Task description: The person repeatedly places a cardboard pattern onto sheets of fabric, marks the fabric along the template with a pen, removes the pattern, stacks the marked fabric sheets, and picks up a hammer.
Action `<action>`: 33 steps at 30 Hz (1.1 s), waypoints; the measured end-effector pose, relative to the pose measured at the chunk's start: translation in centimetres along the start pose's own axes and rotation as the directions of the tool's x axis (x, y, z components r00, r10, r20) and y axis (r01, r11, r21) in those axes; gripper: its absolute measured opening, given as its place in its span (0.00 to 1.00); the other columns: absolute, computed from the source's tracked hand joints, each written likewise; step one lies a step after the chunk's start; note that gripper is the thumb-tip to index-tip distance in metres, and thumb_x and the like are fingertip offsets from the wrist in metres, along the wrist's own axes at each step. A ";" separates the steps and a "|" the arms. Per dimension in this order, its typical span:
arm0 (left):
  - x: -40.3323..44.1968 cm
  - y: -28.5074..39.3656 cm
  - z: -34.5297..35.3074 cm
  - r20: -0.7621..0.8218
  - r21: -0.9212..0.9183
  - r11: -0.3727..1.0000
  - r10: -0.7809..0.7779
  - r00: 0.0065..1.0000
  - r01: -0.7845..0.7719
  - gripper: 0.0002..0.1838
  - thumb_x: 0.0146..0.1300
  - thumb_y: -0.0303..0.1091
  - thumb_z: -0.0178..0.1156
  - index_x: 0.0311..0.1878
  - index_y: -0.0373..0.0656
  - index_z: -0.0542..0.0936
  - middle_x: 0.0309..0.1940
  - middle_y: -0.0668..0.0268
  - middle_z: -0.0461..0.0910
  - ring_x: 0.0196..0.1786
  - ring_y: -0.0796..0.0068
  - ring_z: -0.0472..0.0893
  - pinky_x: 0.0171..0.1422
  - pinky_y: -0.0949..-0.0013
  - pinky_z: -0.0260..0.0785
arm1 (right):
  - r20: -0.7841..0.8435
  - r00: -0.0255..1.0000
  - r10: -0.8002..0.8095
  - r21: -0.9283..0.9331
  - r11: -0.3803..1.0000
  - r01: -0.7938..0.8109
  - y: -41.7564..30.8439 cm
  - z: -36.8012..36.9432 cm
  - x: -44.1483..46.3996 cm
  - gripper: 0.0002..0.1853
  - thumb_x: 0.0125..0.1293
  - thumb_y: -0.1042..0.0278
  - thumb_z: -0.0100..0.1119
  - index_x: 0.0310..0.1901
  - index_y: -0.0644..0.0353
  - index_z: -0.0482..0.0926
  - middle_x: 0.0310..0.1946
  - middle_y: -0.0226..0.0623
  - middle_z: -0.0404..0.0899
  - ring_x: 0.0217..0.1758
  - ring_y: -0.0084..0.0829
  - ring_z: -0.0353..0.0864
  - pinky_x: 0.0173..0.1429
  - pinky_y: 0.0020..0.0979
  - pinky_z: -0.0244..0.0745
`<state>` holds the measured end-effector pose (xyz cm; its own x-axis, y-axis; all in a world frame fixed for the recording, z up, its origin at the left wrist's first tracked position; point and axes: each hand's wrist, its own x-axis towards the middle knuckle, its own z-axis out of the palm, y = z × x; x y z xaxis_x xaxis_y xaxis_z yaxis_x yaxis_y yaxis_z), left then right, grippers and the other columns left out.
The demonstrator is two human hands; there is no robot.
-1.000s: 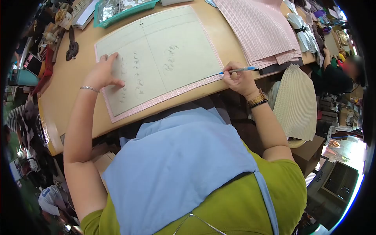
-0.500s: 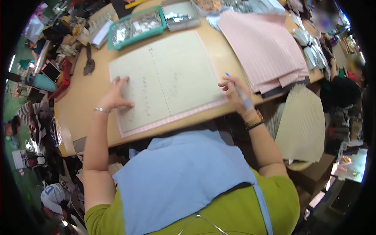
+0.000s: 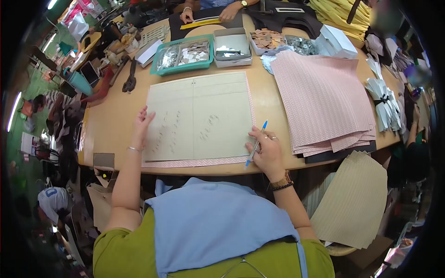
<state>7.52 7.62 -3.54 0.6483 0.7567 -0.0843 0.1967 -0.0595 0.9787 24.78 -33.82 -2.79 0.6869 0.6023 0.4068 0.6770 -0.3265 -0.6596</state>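
Observation:
A pale card template (image 3: 218,99) with a centre line and handwriting lies on a pink patterned sheet (image 3: 227,161), whose edges show around it. At the template's left edge is my left hand (image 3: 142,127), fingers apart, holding nothing. My right hand (image 3: 269,150) is at the right edge and grips a pen (image 3: 264,125) with blue ends. The pen slants upward, and some of the right fingers rest on or just over the card's border.
A teal basket (image 3: 154,67) of small parts and a grey box (image 3: 250,48) stand behind the template. Stacked pink sheets (image 3: 324,97) lie to the right. Scissors (image 3: 131,76) lie at left. Beige sheets (image 3: 354,199) sit below the table edge. Across the table, a person's hands (image 3: 228,13) hold a yellow ruler (image 3: 199,23).
The head view has tilted up, showing more of the table's far side. My left hand has moved off the template's face to its left edge. My right hand has come to the right edge with the pen.

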 end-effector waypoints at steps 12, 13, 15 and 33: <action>-1.0 3.4 -3.8 0.075 -0.381 0.888 -0.249 0.966 0.258 0.25 0.73 0.41 0.51 0.67 0.37 0.67 0.63 0.57 0.73 0.66 0.61 0.72 0.70 0.55 0.65 | -0.102 0.988 0.111 0.159 0.983 -0.094 0.4 0.3 -0.4 0.18 0.59 0.67 0.67 0.50 0.62 0.78 0.47 0.46 0.82 0.52 0.47 0.78 0.54 0.44 0.74; -1.1 3.8 -4.2 0.079 -0.458 0.856 -0.226 0.971 0.237 0.24 0.73 0.42 0.51 0.66 0.37 0.67 0.63 0.57 0.73 0.66 0.61 0.72 0.71 0.54 0.64 | -0.103 0.989 0.106 0.130 0.987 -0.092 0.6 0.5 -0.5 0.19 0.58 0.66 0.67 0.50 0.62 0.78 0.49 0.47 0.82 0.52 0.48 0.77 0.54 0.44 0.74; -1.1 4.4 -5.8 0.072 -0.607 0.771 -0.186 0.980 0.191 0.24 0.74 0.42 0.49 0.66 0.38 0.69 0.63 0.57 0.73 0.66 0.59 0.71 0.72 0.53 0.63 | -0.096 0.991 0.088 0.074 0.994 -0.081 0.6 0.7 -0.5 0.20 0.58 0.64 0.68 0.51 0.62 0.78 0.51 0.49 0.81 0.53 0.48 0.77 0.56 0.44 0.73; -3.8 -2.9 -16.4 -0.095 -0.849 0.527 -0.237 0.967 0.046 0.25 0.76 0.43 0.41 0.70 0.42 0.64 0.68 0.57 0.68 0.70 0.54 0.65 0.75 0.46 0.56 | -0.072 0.957 0.281 0.118 0.955 -0.272 -0.9 1.6 -0.6 0.28 0.45 0.68 0.79 0.50 0.60 0.79 0.51 0.41 0.78 0.52 0.36 0.78 0.53 0.30 0.77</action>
<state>-7.53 15.61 -3.00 0.5098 0.8078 -0.2960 -0.4910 0.5557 0.6709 23.34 -32.69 -3.49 0.8667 0.4323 0.2489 0.4285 -0.3899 -0.8151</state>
